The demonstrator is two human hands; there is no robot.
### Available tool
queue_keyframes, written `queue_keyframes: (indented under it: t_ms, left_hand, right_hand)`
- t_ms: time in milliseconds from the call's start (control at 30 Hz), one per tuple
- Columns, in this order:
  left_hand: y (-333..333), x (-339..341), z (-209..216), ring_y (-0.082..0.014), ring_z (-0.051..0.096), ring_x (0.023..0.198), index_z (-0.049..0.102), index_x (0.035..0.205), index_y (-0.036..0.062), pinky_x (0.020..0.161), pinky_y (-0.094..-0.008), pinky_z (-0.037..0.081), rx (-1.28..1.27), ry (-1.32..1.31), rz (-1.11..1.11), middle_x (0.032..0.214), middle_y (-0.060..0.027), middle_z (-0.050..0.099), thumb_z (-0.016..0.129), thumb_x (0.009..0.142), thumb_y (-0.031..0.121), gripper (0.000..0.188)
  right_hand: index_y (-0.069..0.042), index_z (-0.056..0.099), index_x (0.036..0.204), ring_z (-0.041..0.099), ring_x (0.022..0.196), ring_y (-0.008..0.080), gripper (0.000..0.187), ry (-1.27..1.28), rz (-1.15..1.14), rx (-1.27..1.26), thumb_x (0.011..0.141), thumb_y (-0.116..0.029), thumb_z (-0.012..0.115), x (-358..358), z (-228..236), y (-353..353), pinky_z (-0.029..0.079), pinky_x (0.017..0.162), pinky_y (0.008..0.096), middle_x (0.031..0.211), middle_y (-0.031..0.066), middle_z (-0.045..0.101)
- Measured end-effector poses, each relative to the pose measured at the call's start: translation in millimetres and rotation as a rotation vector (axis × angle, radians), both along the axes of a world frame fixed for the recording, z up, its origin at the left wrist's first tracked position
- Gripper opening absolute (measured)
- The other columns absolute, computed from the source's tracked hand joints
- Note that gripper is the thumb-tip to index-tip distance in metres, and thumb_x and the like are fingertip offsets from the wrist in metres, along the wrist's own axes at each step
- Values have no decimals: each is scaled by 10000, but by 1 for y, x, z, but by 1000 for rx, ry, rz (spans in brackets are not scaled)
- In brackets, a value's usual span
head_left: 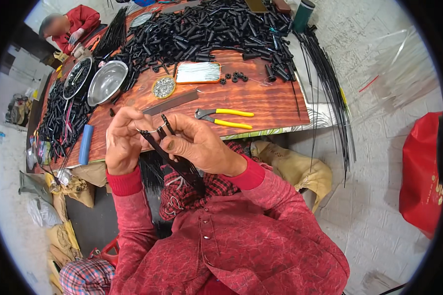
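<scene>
Thin black rods [184,169] lie bundled in front of the chest, just off the near edge of the wooden table [275,105]. The right hand [199,145] grips them between thumb and fingers. A thin pale wire [155,131] crosses near their upper ends; the left hand [120,142] curls at its far end, though whether it pinches the wire I cannot tell. Should the right thumb ease, the rods could fan apart; uneven pull might slide the wire off. Beyond lie yellow-handled pliers [226,123].
</scene>
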State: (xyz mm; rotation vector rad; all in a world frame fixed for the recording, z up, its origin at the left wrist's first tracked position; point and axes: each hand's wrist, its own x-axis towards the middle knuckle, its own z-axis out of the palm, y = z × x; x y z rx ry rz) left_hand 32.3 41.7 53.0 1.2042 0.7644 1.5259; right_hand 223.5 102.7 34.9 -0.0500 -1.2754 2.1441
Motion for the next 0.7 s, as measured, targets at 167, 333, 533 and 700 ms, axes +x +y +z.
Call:
queue_keyframes:
  t_ms: [167, 333, 533, 700]
  left_hand:
    - [69, 34, -9, -183, 618, 823, 633, 1057, 16, 682, -293, 494, -244, 355, 205, 863, -108, 678, 645, 921, 194, 224]
    - [152, 68, -72, -256, 636, 843, 701, 912, 76, 767, -360, 512, 372, 1274, 433, 881, -71, 681, 705, 790, 79, 122]
    - [197, 83, -92, -277, 538, 1080, 710, 861, 82, 894, -415, 465, 548, 1600, 434, 1130, -81, 627, 767, 692, 130, 185]
    - [211, 88, -107, -276, 534, 1100, 710, 836, 65, 914, -405, 468, 514, 1625, 404, 1138, -93, 623, 795, 657, 138, 211]
  right_hand:
    - [-31, 569, 1126, 522, 749, 46, 289, 40, 6, -10, 968, -264, 636, 21, -12, 11, 436, 667, 206, 913, -16, 584]
    - [-37, 572, 1133, 524, 752, 45, 263, 59, 1, -48, 974, -240, 627, 36, -11, 12, 440, 683, 204, 915, -18, 580]
    - [-33, 561, 1157, 519, 767, 41, 265, 44, -45, -17, 984, -227, 610, 56, -15, 12, 449, 706, 202, 929, -19, 576]
    - [-33, 554, 1173, 534, 776, 45, 275, 74, -73, -11, 991, -235, 597, 66, -18, 16, 460, 709, 201, 943, -10, 581]
